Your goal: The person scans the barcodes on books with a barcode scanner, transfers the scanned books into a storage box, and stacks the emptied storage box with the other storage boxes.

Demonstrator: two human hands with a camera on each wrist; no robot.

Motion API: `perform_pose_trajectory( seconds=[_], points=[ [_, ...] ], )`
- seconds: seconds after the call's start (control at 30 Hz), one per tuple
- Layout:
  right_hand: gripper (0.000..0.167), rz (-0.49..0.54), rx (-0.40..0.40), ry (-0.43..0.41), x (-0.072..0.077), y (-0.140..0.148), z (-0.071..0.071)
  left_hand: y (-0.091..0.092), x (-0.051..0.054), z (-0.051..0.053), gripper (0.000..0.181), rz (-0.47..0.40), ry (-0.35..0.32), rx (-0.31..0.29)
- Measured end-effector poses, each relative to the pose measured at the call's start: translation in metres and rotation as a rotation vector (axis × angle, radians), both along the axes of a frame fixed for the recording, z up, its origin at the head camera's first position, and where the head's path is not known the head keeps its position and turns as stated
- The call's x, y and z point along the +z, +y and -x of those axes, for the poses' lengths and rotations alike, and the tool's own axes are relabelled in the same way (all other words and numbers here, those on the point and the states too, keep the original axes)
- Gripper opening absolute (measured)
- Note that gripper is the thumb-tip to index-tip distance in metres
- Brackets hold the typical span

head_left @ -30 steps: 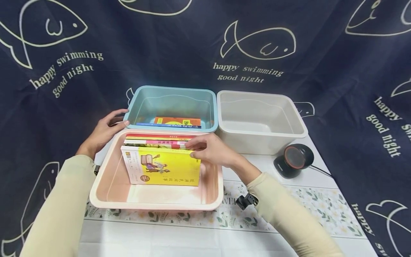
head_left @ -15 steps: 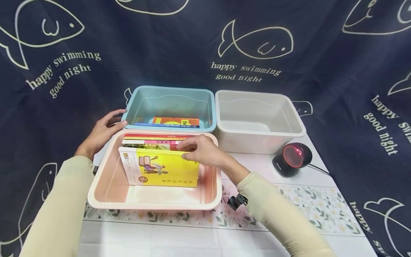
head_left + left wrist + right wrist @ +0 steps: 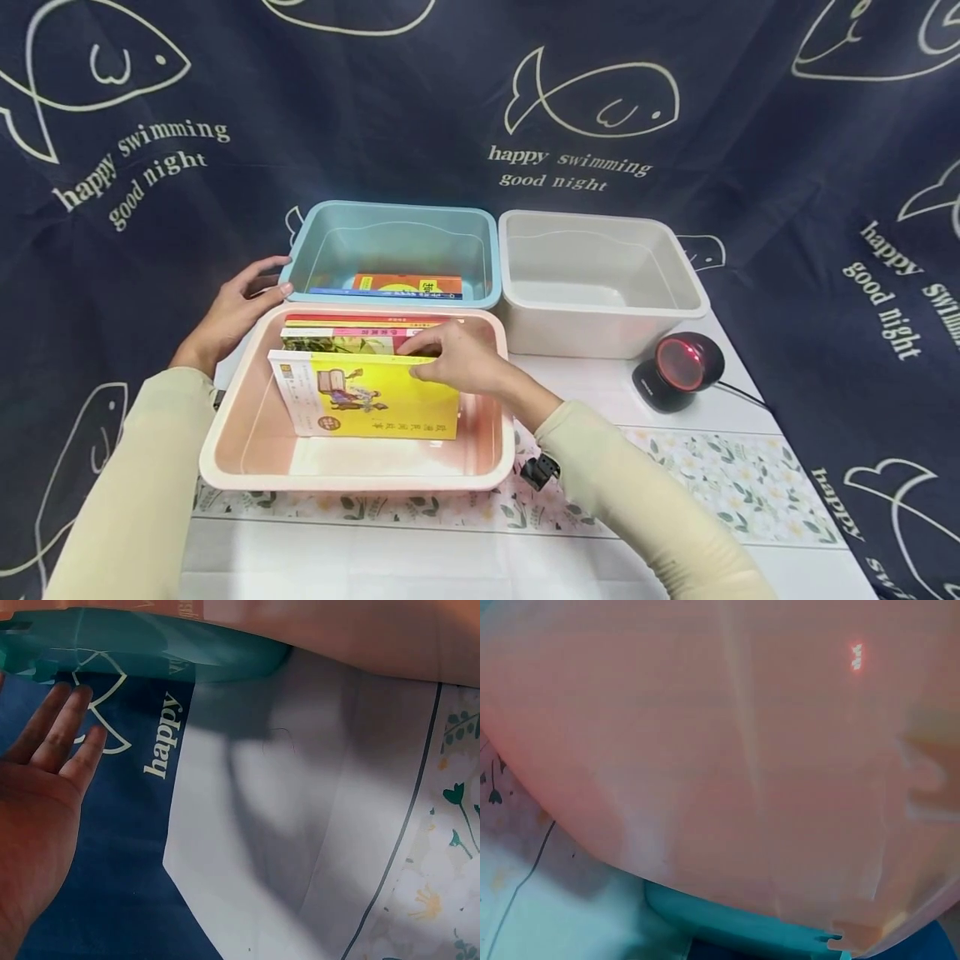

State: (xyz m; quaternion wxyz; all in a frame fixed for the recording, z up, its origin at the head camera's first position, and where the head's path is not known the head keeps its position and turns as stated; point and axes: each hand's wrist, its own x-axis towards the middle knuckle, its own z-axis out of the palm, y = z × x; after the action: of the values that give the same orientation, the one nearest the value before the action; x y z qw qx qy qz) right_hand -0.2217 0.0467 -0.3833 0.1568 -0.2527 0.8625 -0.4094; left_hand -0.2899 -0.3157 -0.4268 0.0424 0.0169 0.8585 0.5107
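Observation:
My right hand (image 3: 459,360) pinches the top edge of a yellow book (image 3: 390,396), with the thumb on its cover and the fingers behind it. This book stands in the pink bin (image 3: 352,482), its top leaning toward me, a little apart from several upright books (image 3: 345,332) behind. At the far left, my left hand (image 3: 234,315) touches the side of the blue bin (image 3: 491,258); in the left wrist view the hand (image 3: 45,787) has its fingers extended. The right wrist view shows mostly the pink bin's outer wall (image 3: 682,750), and the right hand is hidden there.
An orange book (image 3: 408,282) and a blue book (image 3: 337,292) are in the blue bin. A white bin (image 3: 592,329) stands beside it on the right. A black scanner-like device (image 3: 678,375) with a red-lit face and a cable sits at the right.
The yellow book's top has tipped toward me, widening the gap behind it, and my right hand has shifted left and down with it. The device's face has lit red. The left hand stays put.

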Motion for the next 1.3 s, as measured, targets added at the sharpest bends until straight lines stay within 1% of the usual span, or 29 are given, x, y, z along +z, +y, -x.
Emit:
perform_pose_trajectory(
  seconds=[0.13, 0.2, 0.37, 0.5, 0.6, 0.7, 0.83, 1.0, 1.17, 1.23, 1.3],
  points=[
    [0.027, -0.035, -0.003, 0.031, 0.000, -0.002, 0.001, 0.001, 0.000, 0.000, 0.065, -0.006, -0.006, -0.001],
    [0.025, -0.037, -0.009, 0.041, 0.000, -0.002, 0.001, 0.001, 0.000, 0.000, 0.065, -0.010, -0.013, -0.002],
    [0.024, -0.017, -0.029, 0.045, 0.002, -0.003, -0.003, -0.001, -0.001, 0.000, 0.065, -0.010, -0.017, -0.001],
    [0.023, 0.005, -0.041, 0.067, 0.003, -0.002, -0.006, -0.001, -0.001, 0.001, 0.065, -0.006, -0.010, -0.005],
    [0.023, 0.022, -0.054, 0.061, 0.004, -0.001, -0.008, 0.000, -0.001, 0.001, 0.064, -0.004, -0.007, -0.011],
    [0.024, 0.044, -0.067, 0.034, 0.008, 0.002, -0.011, 0.001, 0.000, 0.000, 0.063, -0.007, -0.003, -0.009],
    [0.025, 0.070, -0.089, 0.044, 0.020, 0.006, -0.014, 0.001, 0.000, -0.001, 0.064, -0.009, 0.000, -0.006],
    [0.025, 0.108, -0.122, 0.070, 0.039, 0.014, -0.017, 0.001, 0.000, 0.000, 0.064, -0.010, -0.001, -0.006],
    [0.025, 0.190, -0.170, 0.026, 0.061, 0.021, -0.020, 0.000, -0.002, 0.001, 0.063, -0.021, 0.003, 0.001],
    [0.026, 0.234, -0.191, -0.003, 0.071, 0.025, -0.021, 0.000, -0.002, 0.000, 0.061, -0.020, 0.021, 0.004],
    [0.027, 0.272, -0.207, -0.007, 0.082, 0.030, -0.023, 0.000, -0.003, 0.001, 0.060, -0.011, 0.051, 0.006]
  ],
)
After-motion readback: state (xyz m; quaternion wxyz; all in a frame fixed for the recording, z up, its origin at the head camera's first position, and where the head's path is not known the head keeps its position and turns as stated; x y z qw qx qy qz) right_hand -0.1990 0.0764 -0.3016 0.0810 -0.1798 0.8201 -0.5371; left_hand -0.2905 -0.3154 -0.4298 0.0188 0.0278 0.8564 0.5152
